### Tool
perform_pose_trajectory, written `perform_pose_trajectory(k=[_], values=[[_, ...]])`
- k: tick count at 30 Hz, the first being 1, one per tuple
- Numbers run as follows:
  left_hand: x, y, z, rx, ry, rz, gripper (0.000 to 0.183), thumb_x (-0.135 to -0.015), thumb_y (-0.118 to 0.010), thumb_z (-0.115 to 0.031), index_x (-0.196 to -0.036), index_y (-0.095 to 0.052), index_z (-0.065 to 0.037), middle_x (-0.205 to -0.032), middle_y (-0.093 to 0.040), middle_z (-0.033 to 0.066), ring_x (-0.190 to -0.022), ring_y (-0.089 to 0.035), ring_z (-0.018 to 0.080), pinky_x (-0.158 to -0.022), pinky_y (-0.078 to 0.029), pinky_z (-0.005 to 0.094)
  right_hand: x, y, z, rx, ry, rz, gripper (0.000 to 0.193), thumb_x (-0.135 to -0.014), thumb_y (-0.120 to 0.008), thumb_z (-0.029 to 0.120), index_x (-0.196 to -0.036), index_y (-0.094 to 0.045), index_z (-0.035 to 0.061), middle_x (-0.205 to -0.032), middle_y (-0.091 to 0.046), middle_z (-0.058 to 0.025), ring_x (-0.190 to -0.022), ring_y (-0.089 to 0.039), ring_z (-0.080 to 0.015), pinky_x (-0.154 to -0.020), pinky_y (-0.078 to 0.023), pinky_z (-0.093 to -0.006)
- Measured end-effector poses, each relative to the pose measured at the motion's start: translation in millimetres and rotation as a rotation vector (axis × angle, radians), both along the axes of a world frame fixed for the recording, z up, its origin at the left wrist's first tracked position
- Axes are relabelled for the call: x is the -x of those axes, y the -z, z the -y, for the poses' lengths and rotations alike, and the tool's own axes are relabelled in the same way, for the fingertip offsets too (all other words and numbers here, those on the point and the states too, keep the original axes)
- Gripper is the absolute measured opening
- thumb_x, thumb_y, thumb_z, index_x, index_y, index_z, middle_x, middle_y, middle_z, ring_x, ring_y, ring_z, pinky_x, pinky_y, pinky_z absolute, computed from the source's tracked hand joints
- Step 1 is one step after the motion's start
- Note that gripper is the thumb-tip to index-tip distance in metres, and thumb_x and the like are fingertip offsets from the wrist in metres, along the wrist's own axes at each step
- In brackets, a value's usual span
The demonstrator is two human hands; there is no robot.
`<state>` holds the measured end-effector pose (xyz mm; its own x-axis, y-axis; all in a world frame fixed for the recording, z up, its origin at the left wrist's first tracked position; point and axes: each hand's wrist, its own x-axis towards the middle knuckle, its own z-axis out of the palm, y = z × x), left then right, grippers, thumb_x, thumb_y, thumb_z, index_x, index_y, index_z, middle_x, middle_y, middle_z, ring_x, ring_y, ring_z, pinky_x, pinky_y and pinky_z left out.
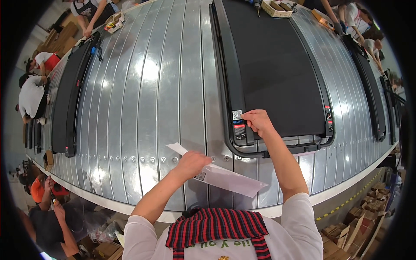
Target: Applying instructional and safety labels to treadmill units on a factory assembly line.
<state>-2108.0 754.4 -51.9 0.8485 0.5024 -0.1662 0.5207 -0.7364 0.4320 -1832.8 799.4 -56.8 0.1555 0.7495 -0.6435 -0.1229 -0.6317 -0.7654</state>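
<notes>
A flat black treadmill (277, 65) lies on the metal-slatted table, its tubular handrail (247, 153) curving round the near end. My right hand (258, 121) is over the left side rail. Its thumb and forefinger pinch the right edge of a small square code sticker (236, 115), which lies on or just above the rail. Under it on the rail is a red and black label (239, 130). My left hand (193, 164) is closed on a long white strip of sticker backing paper (236, 181), held low over the near table; another code square shows on the strip beside the fingers.
More black treadmills stand along the table, one at the left (71, 95) and one at the right (366, 86). A power screwdriver (257, 6) and a parts box (277, 9) sit at the treadmill's far end. Several people work around the table. Cardboard boxes (353, 216) lie at the lower right.
</notes>
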Motion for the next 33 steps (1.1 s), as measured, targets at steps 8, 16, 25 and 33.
perform_pose_trajectory(k=[8, 16, 25, 33], values=[[6, 1, 2, -0.012, -0.019, 0.017, 0.013, -0.069, -0.050, -0.007, -0.078, -0.058, -0.010, -0.073, -0.059, 0.0042, -0.077, -0.056, 0.0238, -0.068, -0.042, 0.0360, 1, 3, 2, -0.025, 0.037, 0.022, 0.008, -0.073, -0.063, 0.008, -0.071, -0.059, 0.0016, -0.049, -0.045, 0.0015, -0.037, -0.033, -0.0038, -0.033, -0.020, -0.0195], [6, 1, -1, -0.066, 0.024, 0.044, 0.012, -0.069, -0.049, -0.007, -0.078, -0.057, -0.010, -0.072, -0.058, 0.0041, -0.075, -0.055, 0.0235, -0.066, -0.040, 0.0350, 4, 0, 4, -0.066, 0.041, 0.044, 0.009, -0.074, -0.062, 0.009, -0.072, -0.059, 0.0014, -0.049, -0.045, 0.0013, -0.037, -0.033, -0.0036, -0.033, -0.020, -0.0194], [-6, -8, -13, -0.114, 0.039, 0.005, 0.008, -0.070, -0.049, -0.008, -0.075, -0.054, -0.009, -0.074, -0.056, 0.0050, -0.077, -0.055, 0.0232, -0.065, -0.040, 0.0348, 6, 1, 4, -0.087, 0.032, 0.115, 0.009, -0.075, -0.061, 0.009, -0.074, -0.060, -0.0001, -0.050, -0.046, 0.0001, -0.037, -0.033, -0.0037, -0.032, -0.021, -0.0196], [-35, -28, -42, -0.135, 0.082, 0.000, 0.009, -0.069, -0.049, -0.006, -0.078, -0.050, -0.006, -0.094, -0.054, 0.0076, -0.080, -0.055, 0.0266, -0.068, -0.042, 0.0373, 10, -2, 5, -0.112, 0.070, 0.150, 0.007, -0.072, -0.060, 0.004, -0.073, -0.061, -0.0029, -0.050, -0.050, -0.0021, -0.039, -0.040, -0.0061, -0.035, -0.028, -0.0228]])
